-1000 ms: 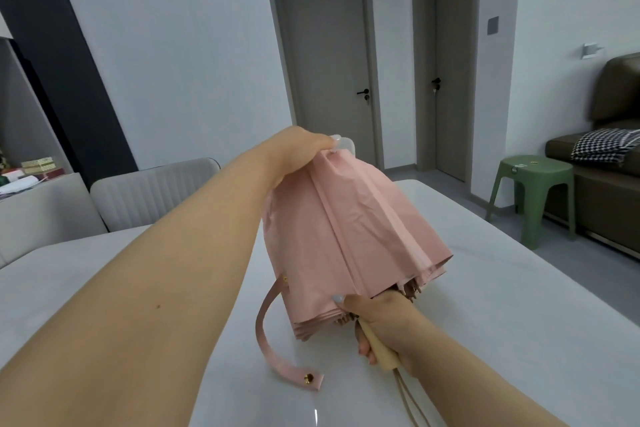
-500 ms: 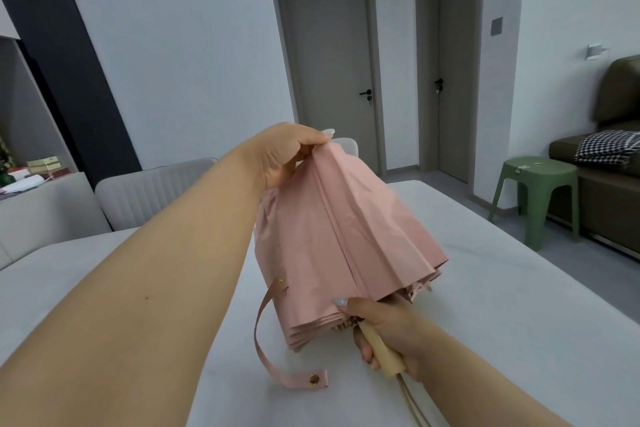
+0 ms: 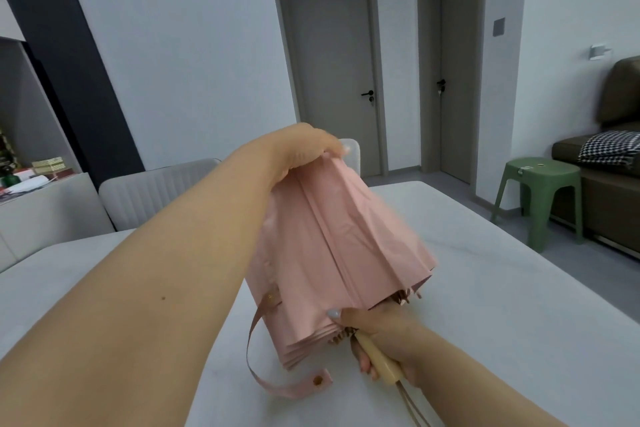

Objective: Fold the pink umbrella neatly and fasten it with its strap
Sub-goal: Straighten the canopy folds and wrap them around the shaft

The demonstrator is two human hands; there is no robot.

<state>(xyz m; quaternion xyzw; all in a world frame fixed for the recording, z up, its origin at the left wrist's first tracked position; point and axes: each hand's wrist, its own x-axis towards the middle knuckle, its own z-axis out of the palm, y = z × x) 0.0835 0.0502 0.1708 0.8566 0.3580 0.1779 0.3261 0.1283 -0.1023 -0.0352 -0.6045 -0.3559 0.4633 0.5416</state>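
- Umbrella (image 3: pixel 332 253), pink, held above the bench (image 3: pixel 485 288), strap (image 3: pixel 273 374) dangling unfastened.
- Left hand (image 3: pixel 298 149) grip pinches the canopy's top.
- Right hand (image 3: pixel 384 340) grip wraps the wooden handle (image 3: pixel 379 362).

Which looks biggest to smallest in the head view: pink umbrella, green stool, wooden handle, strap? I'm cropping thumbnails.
1. pink umbrella
2. green stool, though it stands farther off, so it looks smaller than it is
3. strap
4. wooden handle, mostly covered by the right hand
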